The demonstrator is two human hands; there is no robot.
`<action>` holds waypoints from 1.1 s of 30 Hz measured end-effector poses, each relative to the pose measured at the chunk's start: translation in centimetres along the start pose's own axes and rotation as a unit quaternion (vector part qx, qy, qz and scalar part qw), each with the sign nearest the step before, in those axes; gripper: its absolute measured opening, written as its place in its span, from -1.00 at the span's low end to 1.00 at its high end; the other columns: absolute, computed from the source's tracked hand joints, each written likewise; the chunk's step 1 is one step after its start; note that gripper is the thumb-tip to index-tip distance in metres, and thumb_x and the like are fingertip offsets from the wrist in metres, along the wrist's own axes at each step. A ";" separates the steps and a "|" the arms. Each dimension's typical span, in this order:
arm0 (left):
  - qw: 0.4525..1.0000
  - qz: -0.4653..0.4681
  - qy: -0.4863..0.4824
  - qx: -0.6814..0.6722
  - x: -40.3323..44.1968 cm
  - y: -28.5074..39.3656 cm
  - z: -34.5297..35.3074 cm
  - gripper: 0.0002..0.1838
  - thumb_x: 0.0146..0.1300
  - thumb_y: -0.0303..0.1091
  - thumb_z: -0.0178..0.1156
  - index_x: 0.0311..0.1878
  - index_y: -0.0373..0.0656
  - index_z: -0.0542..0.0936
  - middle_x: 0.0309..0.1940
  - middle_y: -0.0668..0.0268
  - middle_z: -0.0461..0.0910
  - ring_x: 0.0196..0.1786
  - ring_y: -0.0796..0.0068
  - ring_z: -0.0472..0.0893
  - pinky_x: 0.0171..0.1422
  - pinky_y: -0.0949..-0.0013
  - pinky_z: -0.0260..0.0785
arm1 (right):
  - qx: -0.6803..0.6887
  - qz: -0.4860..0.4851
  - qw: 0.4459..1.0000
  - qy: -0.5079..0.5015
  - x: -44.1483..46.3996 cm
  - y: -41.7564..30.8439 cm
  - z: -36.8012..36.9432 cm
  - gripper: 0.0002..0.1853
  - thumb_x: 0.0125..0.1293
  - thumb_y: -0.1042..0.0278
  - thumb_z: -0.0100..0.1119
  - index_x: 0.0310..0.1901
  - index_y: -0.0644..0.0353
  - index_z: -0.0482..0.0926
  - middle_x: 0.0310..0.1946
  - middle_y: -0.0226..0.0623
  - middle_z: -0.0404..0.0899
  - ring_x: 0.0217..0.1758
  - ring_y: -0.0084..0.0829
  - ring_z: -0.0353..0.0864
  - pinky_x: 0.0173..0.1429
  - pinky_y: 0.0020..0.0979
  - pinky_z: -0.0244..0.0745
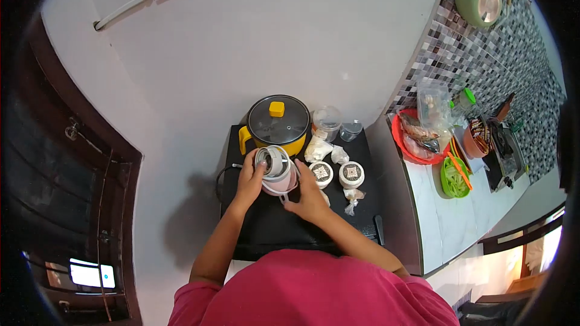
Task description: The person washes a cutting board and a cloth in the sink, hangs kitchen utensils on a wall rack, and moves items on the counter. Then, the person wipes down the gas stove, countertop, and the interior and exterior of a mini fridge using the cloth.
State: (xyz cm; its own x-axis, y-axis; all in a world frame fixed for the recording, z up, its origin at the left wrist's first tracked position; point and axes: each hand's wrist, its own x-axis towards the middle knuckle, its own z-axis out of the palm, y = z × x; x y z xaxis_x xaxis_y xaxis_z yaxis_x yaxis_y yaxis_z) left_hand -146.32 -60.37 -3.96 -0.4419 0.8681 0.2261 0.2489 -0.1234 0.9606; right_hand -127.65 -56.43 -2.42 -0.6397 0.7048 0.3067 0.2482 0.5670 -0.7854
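Observation:
My left hand is closed round a white round piece with a grey, metal-looking middle. My right hand grips a pale pink cup-like container with a white rim and handle. The two pieces overlap above the black tabletop, and I cannot tell whether they are joined. Just behind my hands stands a yellow pot with a glass lid and yellow knob. Two white round jars with patterned lids, one jar and another jar, stand right of my right hand.
White knotted bags and clear tubs stand behind the jars. A dark-handled utensil lies at the table's right edge. On the counter at right are a red basket with fish, a green basket and a stove.

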 end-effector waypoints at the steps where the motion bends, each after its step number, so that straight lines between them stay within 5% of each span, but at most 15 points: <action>1: 1.000 0.003 0.002 0.001 -0.1 -0.1 -0.1 -0.55 0.36 -0.30 0.01 0.24 -0.32 0.28 0.11 0.08 0.44 0.16 0.31 0.44 0.26 0.34 0.23 | -0.023 -0.014 0.999 0.022 -0.5 -0.5 -1.9 0.01 -0.23 0.43 0.41 0.34 0.25 0.07 0.30 0.07 0.13 0.39 0.02 0.11 0.42 -0.15 0.07; 3: 1.000 0.020 0.007 0.019 -0.3 0.3 -0.1 -0.58 0.40 -0.27 -0.06 0.22 -0.33 0.30 0.10 0.08 0.45 0.17 0.31 0.43 0.26 0.35 0.22 | -0.095 -0.011 0.989 0.112 -0.9 1.8 -5.2 -0.23 -0.14 0.36 0.36 0.19 0.22 0.27 0.20 0.02 0.23 0.30 0.04 0.20 0.37 -0.15 0.14; 6: 0.999 0.004 0.006 0.035 -0.1 0.1 -0.3 -0.56 0.41 -0.23 -0.09 0.23 -0.33 0.30 0.13 0.07 0.43 0.19 0.30 0.42 0.27 0.34 0.21 | -0.276 0.109 0.946 0.131 -1.9 5.2 -9.3 -0.18 -0.18 0.24 0.45 0.22 0.09 0.32 0.22 0.22 0.20 0.24 0.12 0.27 0.27 -0.04 0.23; 11: 0.999 0.009 0.042 0.024 -0.3 0.1 0.0 -0.55 0.41 -0.24 -0.11 0.24 -0.34 0.29 0.13 0.05 0.41 0.20 0.25 0.40 0.31 0.30 0.16 | -0.167 0.134 0.974 0.077 -2.9 10.9 -9.9 -0.20 -0.23 0.21 0.46 0.16 0.09 0.37 0.08 0.02 0.37 0.12 0.04 0.40 0.20 -0.13 0.33; 22: 0.994 -0.004 0.109 0.018 -1.4 0.4 0.9 -0.42 0.40 -0.05 -0.14 0.28 -0.36 0.22 0.21 0.00 0.31 0.28 0.15 0.32 0.38 0.23 0.08 | -0.164 0.085 0.964 0.193 -0.9 13.1 -14.2 -0.31 -0.14 0.21 0.39 0.11 0.23 0.44 -0.07 -0.04 0.50 0.04 -0.08 0.49 0.12 -0.20 0.40; 23: 0.993 0.001 0.118 0.020 -1.8 0.5 0.9 -0.49 0.45 -0.08 -0.19 0.26 -0.29 0.26 0.22 0.09 0.30 0.29 0.27 0.29 0.38 0.27 0.07 | -0.159 0.087 0.963 0.199 -0.2 13.7 -14.4 -0.32 -0.14 0.20 0.40 0.09 0.24 0.46 -0.08 -0.03 0.52 0.01 -0.07 0.51 0.11 -0.20 0.41; 27: 0.972 0.071 0.191 0.119 -3.6 -0.6 1.4 -0.48 0.39 -0.16 -0.12 0.26 -0.35 0.22 0.25 -0.05 0.22 0.31 0.09 0.24 0.43 0.14 -0.02 | -0.191 0.079 0.968 0.141 1.7 15.9 -14.4 -0.28 -0.18 0.23 0.40 0.13 0.22 0.44 -0.05 -0.07 0.50 0.04 -0.17 0.51 0.13 -0.25 0.42; 30: 0.922 0.199 0.236 0.233 -5.7 3.1 3.0 -0.50 0.28 -0.21 0.01 0.19 -0.34 0.26 0.25 -0.07 0.20 0.32 -0.01 0.19 0.42 0.04 -0.05 | -0.163 0.063 0.975 0.140 0.9 14.0 -14.5 -0.29 -0.20 0.28 0.41 0.11 0.22 0.44 -0.07 -0.01 0.51 -0.04 -0.03 0.53 0.11 -0.17 0.42; 33: 0.903 0.284 0.179 0.270 -7.0 4.0 5.3 -0.51 0.11 -0.22 0.16 0.07 -0.26 0.37 0.15 -0.01 0.27 0.21 0.03 0.26 0.28 0.05 0.04 | -0.101 0.032 0.993 0.048 -0.8 13.4 -13.4 -0.25 -0.22 0.34 0.41 0.14 0.21 0.40 0.01 -0.04 0.45 0.09 -0.04 0.43 0.20 -0.18 0.34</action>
State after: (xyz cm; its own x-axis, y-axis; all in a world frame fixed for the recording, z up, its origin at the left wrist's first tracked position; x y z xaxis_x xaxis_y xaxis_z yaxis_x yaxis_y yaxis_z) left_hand -137.70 -64.38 -2.57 -0.3367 0.5164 0.7874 0.8639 -0.1633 0.4765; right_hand -114.05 -43.72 -5.98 -0.5472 0.7748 0.3167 0.4337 0.5860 -0.6845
